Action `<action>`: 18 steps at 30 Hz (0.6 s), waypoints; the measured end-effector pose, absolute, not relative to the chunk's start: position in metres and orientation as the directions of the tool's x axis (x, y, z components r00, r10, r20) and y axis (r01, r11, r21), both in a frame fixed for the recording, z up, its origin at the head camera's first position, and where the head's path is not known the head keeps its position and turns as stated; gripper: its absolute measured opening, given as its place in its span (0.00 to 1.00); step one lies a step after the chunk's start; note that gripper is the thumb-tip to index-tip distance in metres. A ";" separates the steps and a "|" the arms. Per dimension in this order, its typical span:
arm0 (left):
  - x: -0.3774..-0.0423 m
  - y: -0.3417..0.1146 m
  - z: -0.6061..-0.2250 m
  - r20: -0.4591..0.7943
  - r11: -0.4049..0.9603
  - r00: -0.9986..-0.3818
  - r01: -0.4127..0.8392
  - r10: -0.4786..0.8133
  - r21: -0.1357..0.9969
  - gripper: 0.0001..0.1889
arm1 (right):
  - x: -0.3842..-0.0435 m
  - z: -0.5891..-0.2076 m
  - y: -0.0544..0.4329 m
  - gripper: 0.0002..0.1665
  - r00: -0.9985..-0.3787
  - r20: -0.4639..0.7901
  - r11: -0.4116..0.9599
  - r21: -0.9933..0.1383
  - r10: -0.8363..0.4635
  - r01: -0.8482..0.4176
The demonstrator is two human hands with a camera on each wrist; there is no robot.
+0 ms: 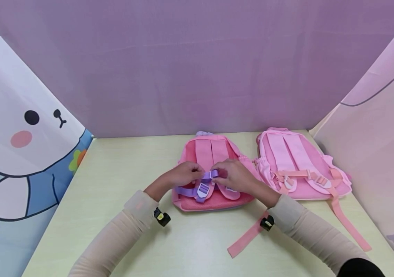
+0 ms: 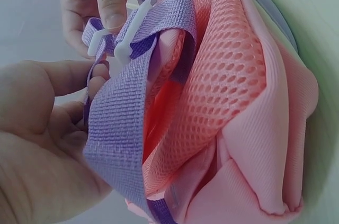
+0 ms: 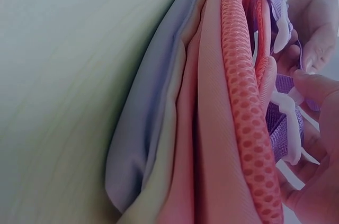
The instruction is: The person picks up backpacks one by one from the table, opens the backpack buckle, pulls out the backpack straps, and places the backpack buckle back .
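Observation:
A pink backpack (image 1: 214, 154) lies strap-side up on the pale table (image 1: 121, 181). Both hands meet over its purple webbing strap (image 1: 210, 175). My left hand (image 1: 191, 172) pinches the strap from the left, and the purple webbing (image 2: 119, 128) runs across its curled fingers (image 2: 63, 123). My right hand (image 1: 222, 173) pinches the strap's white plastic buckle (image 2: 132, 28) from the right. The same buckle (image 3: 288, 128) shows against my right fingers (image 3: 318, 144) in the right wrist view. Pink mesh padding (image 2: 222, 86) bulges beside the strap. Another white buckle (image 1: 202, 189) hangs lower on a shoulder strap.
A second, lighter pink backpack (image 1: 301, 165) lies to the right, its peach strap (image 1: 347, 221) trailing toward the front. A loose pink strap end (image 1: 247, 238) lies near my right wrist. A purple wall and cartoon panels enclose the table on three sides.

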State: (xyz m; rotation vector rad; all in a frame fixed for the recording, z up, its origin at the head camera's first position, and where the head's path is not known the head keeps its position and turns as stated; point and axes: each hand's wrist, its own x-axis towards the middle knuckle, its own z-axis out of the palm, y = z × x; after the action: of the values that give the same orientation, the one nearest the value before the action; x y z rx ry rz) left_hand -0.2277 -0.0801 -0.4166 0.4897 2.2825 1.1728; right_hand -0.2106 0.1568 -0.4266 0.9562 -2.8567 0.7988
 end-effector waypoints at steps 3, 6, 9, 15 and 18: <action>-0.228 -0.079 -0.416 -0.275 0.555 -0.796 0.090 0.540 0.827 0.09 | -0.210 -0.426 0.157 0.16 -0.813 0.179 0.678 -0.469 -0.555 -0.566; -0.228 -0.078 -0.416 -0.271 0.547 -0.793 0.092 0.546 0.832 0.09 | -0.210 -0.425 0.156 0.16 -0.813 0.176 0.678 -0.471 -0.555 -0.564; -0.228 -0.076 -0.416 -0.270 0.546 -0.791 0.095 0.549 0.833 0.09 | -0.210 -0.425 0.156 0.16 -0.814 0.173 0.678 -0.473 -0.555 -0.563; -0.229 -0.074 -0.417 -0.281 0.557 -0.790 0.091 0.545 0.825 0.09 | -0.209 -0.425 0.155 0.16 -0.815 0.172 0.674 -0.482 -0.553 -0.559; -0.229 -0.073 -0.416 -0.281 0.552 -0.789 0.088 0.547 0.829 0.09 | -0.209 -0.424 0.154 0.15 -0.810 0.180 0.668 -0.482 -0.559 -0.567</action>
State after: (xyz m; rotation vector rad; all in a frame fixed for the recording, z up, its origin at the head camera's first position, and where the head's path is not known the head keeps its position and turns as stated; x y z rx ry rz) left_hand -0.2288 -0.0735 -0.4165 0.5100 2.2708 1.1730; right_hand -0.2093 0.1543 -0.4243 0.9633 -2.8535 0.8334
